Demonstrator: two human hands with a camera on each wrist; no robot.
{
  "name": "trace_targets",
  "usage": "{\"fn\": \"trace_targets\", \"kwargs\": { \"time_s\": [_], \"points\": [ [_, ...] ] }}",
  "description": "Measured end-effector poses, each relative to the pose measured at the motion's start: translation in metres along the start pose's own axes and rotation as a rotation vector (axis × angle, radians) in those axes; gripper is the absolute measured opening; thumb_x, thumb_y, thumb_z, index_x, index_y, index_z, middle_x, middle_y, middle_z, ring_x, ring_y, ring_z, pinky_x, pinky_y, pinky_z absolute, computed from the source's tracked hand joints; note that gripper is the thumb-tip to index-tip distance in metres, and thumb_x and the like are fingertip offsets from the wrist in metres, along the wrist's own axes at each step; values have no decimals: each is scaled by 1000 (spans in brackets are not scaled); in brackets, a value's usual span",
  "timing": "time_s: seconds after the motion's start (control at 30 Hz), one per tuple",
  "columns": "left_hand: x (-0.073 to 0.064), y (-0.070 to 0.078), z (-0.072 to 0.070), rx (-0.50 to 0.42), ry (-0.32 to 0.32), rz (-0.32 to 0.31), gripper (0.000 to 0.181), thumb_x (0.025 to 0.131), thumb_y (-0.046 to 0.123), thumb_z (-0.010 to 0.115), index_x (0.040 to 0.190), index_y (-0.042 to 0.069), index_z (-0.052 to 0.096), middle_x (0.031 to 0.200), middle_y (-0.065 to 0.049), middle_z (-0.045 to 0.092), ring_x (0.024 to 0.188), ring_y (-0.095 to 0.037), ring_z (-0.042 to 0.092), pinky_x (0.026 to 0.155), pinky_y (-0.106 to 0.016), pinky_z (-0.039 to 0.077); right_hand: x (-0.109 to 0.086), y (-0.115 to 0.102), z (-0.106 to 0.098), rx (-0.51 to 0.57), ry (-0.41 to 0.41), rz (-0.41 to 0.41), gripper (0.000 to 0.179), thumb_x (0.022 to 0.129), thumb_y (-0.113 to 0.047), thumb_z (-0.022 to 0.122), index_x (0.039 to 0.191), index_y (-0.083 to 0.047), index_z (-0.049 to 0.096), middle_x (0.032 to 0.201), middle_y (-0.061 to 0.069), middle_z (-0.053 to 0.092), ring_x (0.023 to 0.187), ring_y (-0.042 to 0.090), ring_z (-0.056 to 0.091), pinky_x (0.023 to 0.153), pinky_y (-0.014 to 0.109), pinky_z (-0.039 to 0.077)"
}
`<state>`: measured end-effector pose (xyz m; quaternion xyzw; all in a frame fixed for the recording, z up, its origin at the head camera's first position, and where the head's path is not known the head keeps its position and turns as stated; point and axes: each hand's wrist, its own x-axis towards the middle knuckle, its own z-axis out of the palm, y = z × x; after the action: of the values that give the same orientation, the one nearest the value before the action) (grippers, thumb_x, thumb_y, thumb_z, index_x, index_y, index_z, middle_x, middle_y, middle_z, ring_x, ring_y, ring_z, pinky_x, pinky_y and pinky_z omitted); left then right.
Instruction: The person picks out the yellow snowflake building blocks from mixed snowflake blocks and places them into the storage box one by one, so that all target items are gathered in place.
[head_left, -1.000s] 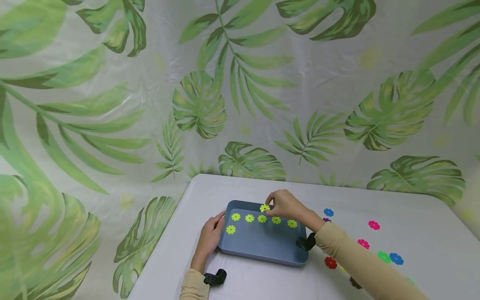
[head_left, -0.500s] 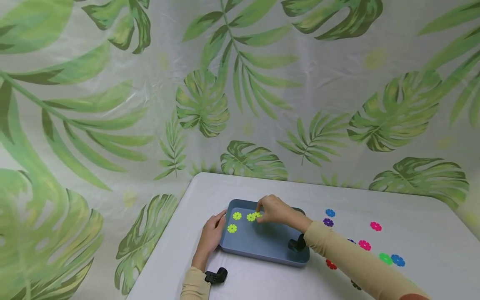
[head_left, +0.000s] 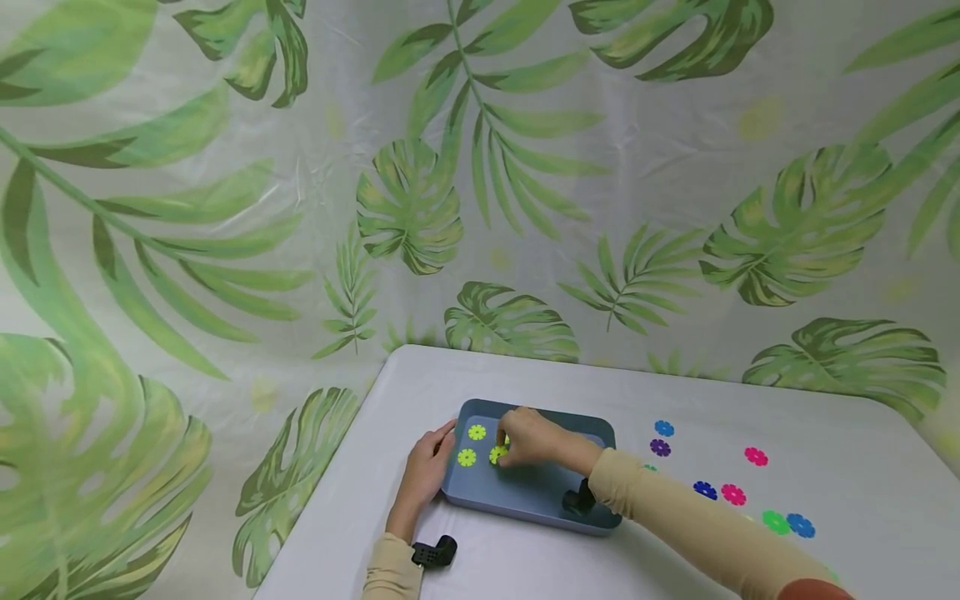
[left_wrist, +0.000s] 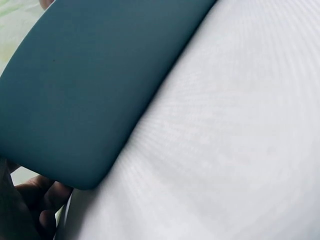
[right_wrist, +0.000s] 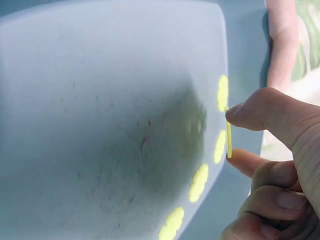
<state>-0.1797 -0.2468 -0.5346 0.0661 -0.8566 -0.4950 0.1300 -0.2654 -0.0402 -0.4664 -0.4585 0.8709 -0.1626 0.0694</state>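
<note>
My right hand (head_left: 531,435) pinches a yellow flower-shaped disc (head_left: 497,455) between thumb and index finger, low over the left part of a blue-grey tray (head_left: 540,515). Seen edge-on in the right wrist view, the disc (right_wrist: 229,140) stands between thumb and fingertip while the other fingers curl in. My left hand (head_left: 425,471) holds the tray's left side; in the left wrist view its bent fingers (left_wrist: 42,195) touch the tray's corner. Yellow discs (head_left: 477,432) lie along the back and left of the tray, some hidden behind my right hand.
Right of the tray, loose flower discs in blue, purple, pink (head_left: 756,457) and green (head_left: 776,522) are scattered on the white table (head_left: 705,400). My right sleeve (head_left: 675,521) covers part of that area. A leaf-patterned sheet (head_left: 645,167) hangs behind the table.
My right hand has moved left and toward me, carrying the yellow disc from above the tray's back edge down to the left part of the tray. My left hand stays at the tray's side.
</note>
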Motion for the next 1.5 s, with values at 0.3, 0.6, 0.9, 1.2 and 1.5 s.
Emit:
{"fn": "trace_targets", "kwargs": {
  "time_s": [0.3, 0.6, 0.9, 1.2, 1.5],
  "points": [
    [-1, 1, 0, -2, -9, -15, 39, 108, 28, 51, 142, 12, 61, 95, -2, 61, 82, -18, 48, 78, -38, 41, 4, -5, 10, 9, -59, 30, 20, 77, -24, 88, 88, -9, 79, 84, -4, 68, 72, 10, 52, 67, 29, 46],
    [-1, 2, 0, 7, -6, -2, 39, 108, 28, 51, 141, 12, 61, 94, -2, 61, 81, -18, 48, 76, -37, 41, 7, -3, 14, -6, -44, 52, 20, 76, -26, 87, 88, -11, 79, 86, -3, 69, 78, 14, 54, 71, 34, 46],
    [0, -1, 0, 18, 4, 24, 39, 108, 31, 51, 140, 13, 63, 99, -2, 64, 87, -16, 55, 85, -41, 45, 4, -5, 12, 28, -19, 36, 21, 79, -24, 86, 89, -7, 79, 86, 0, 71, 68, 9, 55, 64, 28, 48],
    [-1, 2, 0, 6, 0, 8, 38, 108, 29, 51, 141, 13, 62, 99, -2, 64, 86, -17, 52, 83, -40, 43, -25, -1, -13, 94, 102, 39, 15, 92, -17, 74, 99, -4, 78, 71, -3, 65, 53, 6, 48, 67, 36, 48],
    [-3, 3, 0, -1, -1, -1, 39, 108, 29, 51, 141, 13, 62, 99, -2, 63, 88, -17, 53, 85, -41, 44, -87, 30, -37, 180, 244, 127, 9, 94, -14, 72, 97, -8, 78, 54, -9, 49, 47, 5, 37, 50, 25, 33]
  ]
}}
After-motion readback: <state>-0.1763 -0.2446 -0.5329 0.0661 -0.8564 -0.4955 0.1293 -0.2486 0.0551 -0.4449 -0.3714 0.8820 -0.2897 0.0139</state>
